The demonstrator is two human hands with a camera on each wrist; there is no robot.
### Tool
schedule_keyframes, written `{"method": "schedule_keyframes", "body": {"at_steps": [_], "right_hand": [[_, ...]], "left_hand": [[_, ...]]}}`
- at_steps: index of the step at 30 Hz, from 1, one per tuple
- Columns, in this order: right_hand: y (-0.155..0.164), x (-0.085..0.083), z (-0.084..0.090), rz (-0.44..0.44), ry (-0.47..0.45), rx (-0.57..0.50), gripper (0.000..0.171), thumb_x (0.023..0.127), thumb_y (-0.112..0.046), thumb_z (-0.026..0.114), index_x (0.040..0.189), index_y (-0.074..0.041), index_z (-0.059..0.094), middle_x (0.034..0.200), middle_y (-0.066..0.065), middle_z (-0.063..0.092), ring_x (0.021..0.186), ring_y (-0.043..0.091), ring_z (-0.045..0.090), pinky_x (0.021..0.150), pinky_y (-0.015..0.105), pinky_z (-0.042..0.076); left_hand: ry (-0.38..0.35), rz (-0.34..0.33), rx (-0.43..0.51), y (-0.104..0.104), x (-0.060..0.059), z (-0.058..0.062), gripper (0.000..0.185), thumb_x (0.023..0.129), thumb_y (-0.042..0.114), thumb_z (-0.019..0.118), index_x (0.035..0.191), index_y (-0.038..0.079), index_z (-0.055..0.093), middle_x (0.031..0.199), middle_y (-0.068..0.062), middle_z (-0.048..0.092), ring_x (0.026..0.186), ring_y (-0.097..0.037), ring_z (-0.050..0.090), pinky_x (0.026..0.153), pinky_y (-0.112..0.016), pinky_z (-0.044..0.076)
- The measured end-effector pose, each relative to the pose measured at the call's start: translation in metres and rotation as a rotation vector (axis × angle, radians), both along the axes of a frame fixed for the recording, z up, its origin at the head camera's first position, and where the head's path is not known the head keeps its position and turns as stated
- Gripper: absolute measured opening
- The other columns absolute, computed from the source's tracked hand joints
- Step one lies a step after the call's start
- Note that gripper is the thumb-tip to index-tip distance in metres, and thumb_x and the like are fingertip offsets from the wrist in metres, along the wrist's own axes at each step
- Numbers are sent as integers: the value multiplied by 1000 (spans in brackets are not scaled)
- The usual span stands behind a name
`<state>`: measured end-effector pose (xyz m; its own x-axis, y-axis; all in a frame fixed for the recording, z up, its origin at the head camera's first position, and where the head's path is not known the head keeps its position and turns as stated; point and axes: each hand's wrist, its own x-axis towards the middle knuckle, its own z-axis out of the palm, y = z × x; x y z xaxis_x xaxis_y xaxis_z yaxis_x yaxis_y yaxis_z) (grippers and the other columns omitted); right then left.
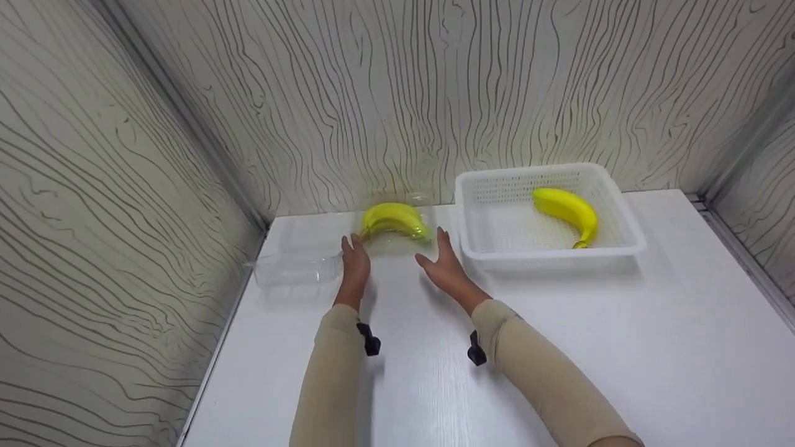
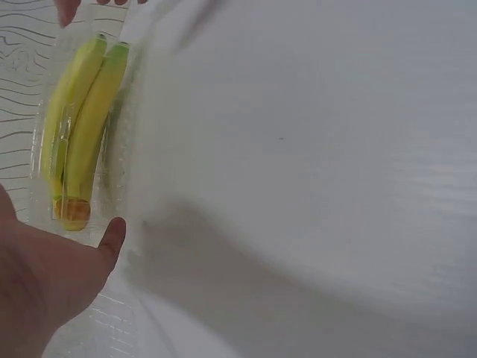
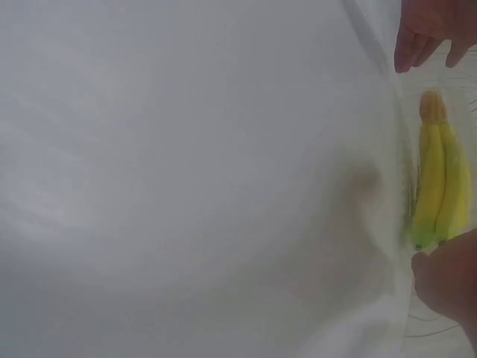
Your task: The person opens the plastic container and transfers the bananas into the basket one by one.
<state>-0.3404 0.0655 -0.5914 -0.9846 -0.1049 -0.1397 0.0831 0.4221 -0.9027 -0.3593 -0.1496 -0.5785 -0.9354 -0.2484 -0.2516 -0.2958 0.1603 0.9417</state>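
Hands, left (image 1: 356, 267) and right (image 1: 447, 270), spread wide, flank a clear box (image 2: 113, 156) of bananas (image 1: 394, 214), contact unclear.

White basket (image 1: 553, 254) bars the right fingers (image 1: 443, 241) outward; nearer tabletop (image 1: 658, 360) allows passage.

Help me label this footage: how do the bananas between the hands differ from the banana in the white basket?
The boxed bananas sit in clear plastic; the basket banana lies in the white basket. The boxed bananas lie between left hand and right hand; the basket banana is apart from both. In the head view, the boxed bananas arch crosswise; the basket banana slants. Both are yellow and curved.
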Motion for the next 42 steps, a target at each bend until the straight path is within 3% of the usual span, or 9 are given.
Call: {"method": "schedule_keyframes", "body": {"at_steps": [5,10,13,20,22,25,29,34,42], "right_hand": [[8,-10,-1,6,-27,-47,92,108,-39,56,173,-16,-5,183,10,-3,171,32,3,139,50,18],[12,-17,3,28,-40,-50,89,109,-39,54,174,-16,-1,183,11,3,170,34,7,139,51,15],[13,-18,4,49,-56,-34,87,109,-42,53,174,-15,2,183,12,8,170,34,8,140,51,11],[12,-14,3,48,-37,-59,86,109,-39,54,173,-8,5,182,15,11,170,34,8,140,50,10],[10,-11,2,47,-26,-58,86,109,-38,55,172,-7,5,181,16,12,170,35,9,140,50,11],[8,-5,1,39,-28,-35,86,108,-39,56,172,-7,7,181,17,15,169,36,11,139,51,13],[8,9,2,34,-37,25,88,107,-40,57,172,-7,9,180,17,19,165,39,25,137,52,22],[17,37,6,50,17,91,88,105,-38,60,170,-2,12,176,22,27,152,47,47,130,54,37],[34,96,10,91,25,149,87,105,-37,63,170,-3,18,174,21,34,146,47,55,125,56,43]], "left_hand": [[-79,-42,25,2,-3,5,84,110,64,14,172,12,-9,183,-12,-4,171,-31,-4,140,-48,3],[-105,-48,4,7,-2,8,85,111,62,22,172,12,-8,183,-12,-4,171,-31,-4,140,-47,4],[-99,-18,30,10,-2,9,84,111,60,26,173,12,-6,183,-13,0,171,-31,1,140,-47,7],[-5,44,124,17,1,10,80,112,51,36,171,4,8,177,-22,20,161,-38,35,132,-49,35],[-5,60,118,18,4,9,80,112,51,37,171,5,10,176,-22,25,158,-38,39,132,-50,36],[-8,90,102,18,9,7,80,111,52,38,171,5,11,176,-21,26,162,-38,34,135,-50,29],[4,122,97,22,22,1,79,110,49,41,170,6,12,174,-24,28,165,-39,27,137,-51,24],[10,134,67,33,46,-3,81,110,49,44,170,7,11,171,-26,33,162,-40,33,135,-51,28],[2,127,13,41,96,-8,78,109,42,50,169,8,14,170,-25,36,156,-41,44,131,-54,36]]}}
